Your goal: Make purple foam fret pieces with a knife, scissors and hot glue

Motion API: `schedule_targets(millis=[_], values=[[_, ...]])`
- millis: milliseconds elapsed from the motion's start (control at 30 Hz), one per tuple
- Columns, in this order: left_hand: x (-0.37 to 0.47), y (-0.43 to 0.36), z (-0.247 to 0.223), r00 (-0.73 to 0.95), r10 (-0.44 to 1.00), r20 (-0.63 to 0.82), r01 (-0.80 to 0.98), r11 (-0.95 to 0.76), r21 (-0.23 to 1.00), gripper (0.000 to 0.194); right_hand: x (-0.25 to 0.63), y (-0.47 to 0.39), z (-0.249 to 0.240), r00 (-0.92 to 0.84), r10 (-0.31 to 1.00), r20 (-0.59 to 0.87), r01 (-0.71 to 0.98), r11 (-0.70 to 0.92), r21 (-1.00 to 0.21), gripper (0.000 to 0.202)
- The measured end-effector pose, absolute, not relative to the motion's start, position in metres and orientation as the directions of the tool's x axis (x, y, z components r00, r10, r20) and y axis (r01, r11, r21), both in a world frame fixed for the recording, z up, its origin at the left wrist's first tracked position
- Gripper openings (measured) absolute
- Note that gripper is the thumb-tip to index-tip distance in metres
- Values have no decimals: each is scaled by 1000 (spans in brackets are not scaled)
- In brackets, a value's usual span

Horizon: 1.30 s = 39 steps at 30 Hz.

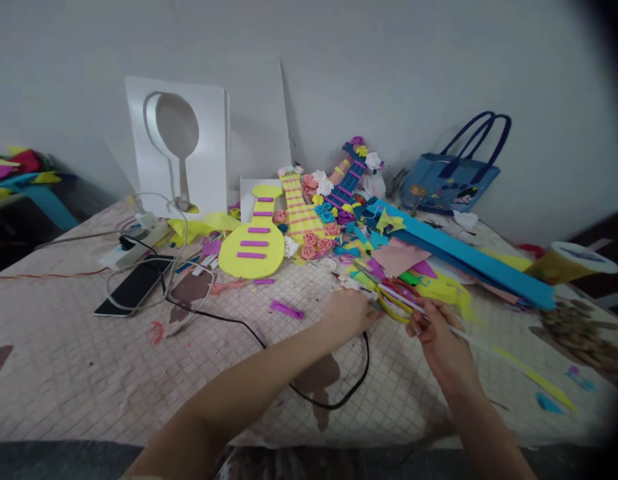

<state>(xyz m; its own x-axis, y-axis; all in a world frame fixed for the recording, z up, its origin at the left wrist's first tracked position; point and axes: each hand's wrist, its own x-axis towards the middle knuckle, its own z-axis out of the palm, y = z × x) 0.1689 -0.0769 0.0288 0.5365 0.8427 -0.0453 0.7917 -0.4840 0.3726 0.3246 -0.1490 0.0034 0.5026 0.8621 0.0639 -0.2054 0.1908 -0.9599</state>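
Observation:
My left hand (346,312) is closed around a white hot glue gun (357,284), mostly covered by my fingers, with its tip pointing left and a black cord running below. My right hand (441,333) pinches a thin white stick (469,339) that slants across the table. Between my hands lie scissors (395,305) with yellow and red handles. A yellow guitar-shaped cutout (255,257) with purple bars leans at the back. Right of it stands a second yellow instrument shape (299,208), wrapped in strings and edged with paper flowers. A small purple strip (287,309) lies left of my left hand.
A phone (136,287), a power strip (139,243) and loose cables lie to the left. White boards (213,147) lean on the wall. Paper scraps, blue paper strips (469,253), a blue bag (453,177) and a yellow spool (563,263) occupy the right.

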Motion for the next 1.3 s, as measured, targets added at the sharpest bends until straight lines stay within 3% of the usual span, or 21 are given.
schedule_targets(millis=[333,400,533,667,833,1033,1133,1300], values=[[161,-76,23,440,897,-41,827,-387,408,29,325,-155,-2,567,810,151,-233,333,-914,14],[147,-77,27,423,906,-8,796,-368,481,28,321,-157,5,593,784,183,-222,378,-899,15],[120,-80,36,380,919,105,532,-310,788,26,308,-161,26,576,772,269,-202,453,-869,12],[107,-84,40,362,924,123,376,-265,888,28,287,-166,47,511,723,465,-31,556,-831,13],[103,-87,38,367,923,113,294,-230,928,28,268,-169,61,439,674,594,247,544,-801,12],[99,-86,37,331,936,121,270,-216,938,27,265,-168,75,351,676,648,459,480,-748,14],[99,-86,39,285,947,147,265,-225,938,29,267,-163,80,387,667,637,478,446,-757,13],[99,-86,43,209,963,169,260,-221,940,29,267,-150,79,436,686,582,370,453,-811,18]])
